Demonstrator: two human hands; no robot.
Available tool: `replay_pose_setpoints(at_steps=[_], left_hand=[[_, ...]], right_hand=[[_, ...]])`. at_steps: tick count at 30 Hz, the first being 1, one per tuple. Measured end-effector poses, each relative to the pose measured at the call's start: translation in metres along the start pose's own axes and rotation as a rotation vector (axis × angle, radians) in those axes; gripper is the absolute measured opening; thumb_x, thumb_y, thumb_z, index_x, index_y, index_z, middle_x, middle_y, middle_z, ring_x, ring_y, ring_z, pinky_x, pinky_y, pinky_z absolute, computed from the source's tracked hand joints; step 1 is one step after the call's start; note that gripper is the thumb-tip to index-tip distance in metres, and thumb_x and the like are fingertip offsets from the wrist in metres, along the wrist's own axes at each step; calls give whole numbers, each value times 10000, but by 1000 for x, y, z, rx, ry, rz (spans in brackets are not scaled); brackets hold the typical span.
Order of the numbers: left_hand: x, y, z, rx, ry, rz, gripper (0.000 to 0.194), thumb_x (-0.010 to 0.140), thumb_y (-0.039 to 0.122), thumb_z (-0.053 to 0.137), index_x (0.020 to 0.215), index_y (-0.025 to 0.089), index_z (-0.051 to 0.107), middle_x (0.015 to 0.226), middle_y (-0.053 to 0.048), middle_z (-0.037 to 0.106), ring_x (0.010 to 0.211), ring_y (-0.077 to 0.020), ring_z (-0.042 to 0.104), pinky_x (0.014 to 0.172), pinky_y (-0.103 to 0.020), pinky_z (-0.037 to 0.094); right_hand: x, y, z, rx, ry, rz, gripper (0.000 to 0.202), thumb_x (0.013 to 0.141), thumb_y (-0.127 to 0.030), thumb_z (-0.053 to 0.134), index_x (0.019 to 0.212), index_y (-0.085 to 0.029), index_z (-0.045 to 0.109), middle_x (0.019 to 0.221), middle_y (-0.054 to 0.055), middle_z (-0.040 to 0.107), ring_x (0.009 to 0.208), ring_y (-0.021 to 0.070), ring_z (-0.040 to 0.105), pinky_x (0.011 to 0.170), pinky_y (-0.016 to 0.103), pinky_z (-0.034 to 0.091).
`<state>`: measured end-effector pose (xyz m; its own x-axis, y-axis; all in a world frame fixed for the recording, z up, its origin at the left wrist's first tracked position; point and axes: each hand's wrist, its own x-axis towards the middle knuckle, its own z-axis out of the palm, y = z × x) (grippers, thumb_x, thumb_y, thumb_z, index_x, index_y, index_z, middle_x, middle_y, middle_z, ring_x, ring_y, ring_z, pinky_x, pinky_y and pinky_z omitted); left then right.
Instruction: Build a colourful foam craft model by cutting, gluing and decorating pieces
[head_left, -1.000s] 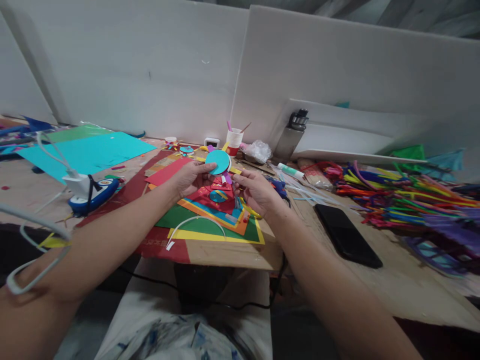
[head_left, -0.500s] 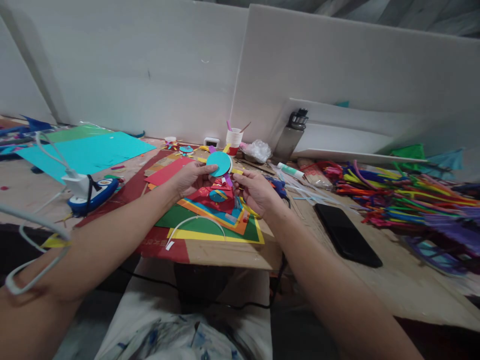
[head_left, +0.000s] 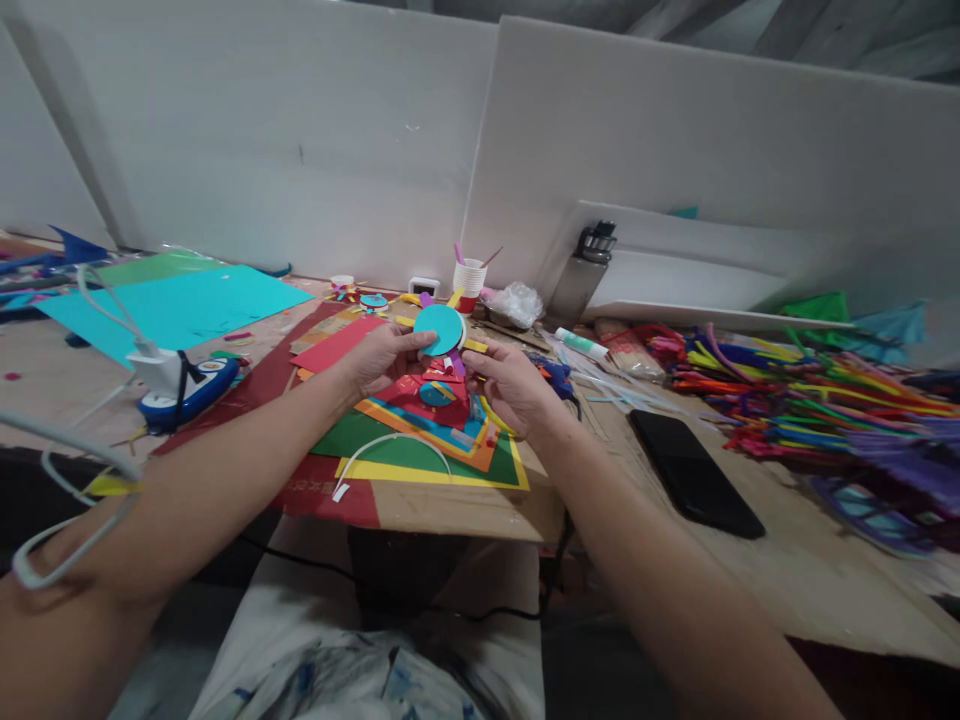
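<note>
A round turquoise paper disc with yellow and purple strips sticking out from its edge is held up between both hands. My left hand pinches the disc's left edge between thumb and fingers. On the other side, my right hand is closed on the disc piece near a yellow strip at its right edge. Below them lie red scraps and a smaller blue round piece, on a stack of coloured sheets with a green sheet near the bottom. A white curved strip rests on the sheets.
Paper cups and a grey bottle stand at the back. A black phone and many coloured pipe cleaners lie to the right. Turquoise card and a blue device with a white plug are on the left.
The view has shifted very slightly. Both hands keep nearly the same position around the turquoise disc piece, with only a small movement of the right fingers.
</note>
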<state>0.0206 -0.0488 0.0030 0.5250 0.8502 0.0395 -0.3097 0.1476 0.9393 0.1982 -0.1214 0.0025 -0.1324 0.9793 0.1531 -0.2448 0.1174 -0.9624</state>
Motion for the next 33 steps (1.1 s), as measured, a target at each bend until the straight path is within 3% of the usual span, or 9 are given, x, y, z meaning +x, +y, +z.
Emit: replay_pose_setpoints(at_steps=[6, 12, 17, 20, 23, 27, 30, 33], left_hand=[[-2, 1, 2, 36, 3, 20, 259, 649, 240, 829, 787, 88, 670, 697, -41, 677, 549, -73, 565, 528, -187, 473], [-2, 3, 2, 28, -5, 54, 313, 614, 263, 855, 807, 87, 681, 723, -40, 682, 556, -76, 574, 511, -186, 458], [-2, 9, 4, -19, 31, 91, 352, 559, 245, 884, 788, 86, 669, 693, -21, 657, 541, -59, 554, 515, -174, 453], [2, 6, -1, -11, 89, 95, 347, 556, 235, 883, 762, 92, 643, 655, -6, 622, 530, -55, 534, 489, -166, 429], [7, 2, -9, -1, 169, 121, 314, 598, 229, 856, 753, 110, 610, 622, 12, 582, 510, -50, 504, 453, -155, 396], [12, -1, -18, 5, 227, 96, 240, 664, 180, 796, 742, 123, 577, 583, 23, 555, 457, -46, 467, 419, -160, 357], [14, 0, -23, 25, 231, 90, 195, 719, 177, 752, 746, 131, 565, 568, 24, 550, 442, -50, 465, 416, -167, 351], [15, 1, -26, 34, 243, 104, 182, 737, 195, 737, 770, 138, 567, 588, 20, 566, 469, -64, 504, 429, -176, 363]], right_hand=[[0, 1, 0, 47, -13, 1, 349, 593, -350, 820, 872, -203, 671, 798, -16, 641, 661, 112, 507, 629, 268, 387], [-1, -1, 1, 72, 3, 13, 301, 589, -323, 823, 801, -192, 654, 737, -34, 604, 607, 84, 451, 561, 242, 338], [2, -1, -3, -10, -18, 54, 428, 588, -352, 827, 958, -201, 674, 821, -16, 644, 622, 84, 493, 536, 224, 360], [6, 2, -13, -127, 82, 74, 410, 643, -359, 790, 999, -207, 655, 900, 12, 675, 671, 114, 566, 569, 240, 422], [9, -2, -29, -461, 289, 10, 333, 769, -333, 675, 1063, -180, 647, 953, 61, 693, 766, 167, 624, 699, 311, 498], [2, -14, -60, -1265, 580, -141, 333, 859, -270, 545, 1133, -120, 660, 1093, 166, 670, 1013, 257, 629, 908, 391, 473], [-5, -17, -85, -1593, 669, 107, 407, 877, -350, 546, 1125, -50, 664, 1143, 263, 646, 1113, 330, 609, 936, 420, 457], [-5, -8, -106, -1670, 550, 335, 366, 851, -396, 577, 981, -85, 719, 1029, 235, 698, 1052, 311, 654, 881, 370, 481]])
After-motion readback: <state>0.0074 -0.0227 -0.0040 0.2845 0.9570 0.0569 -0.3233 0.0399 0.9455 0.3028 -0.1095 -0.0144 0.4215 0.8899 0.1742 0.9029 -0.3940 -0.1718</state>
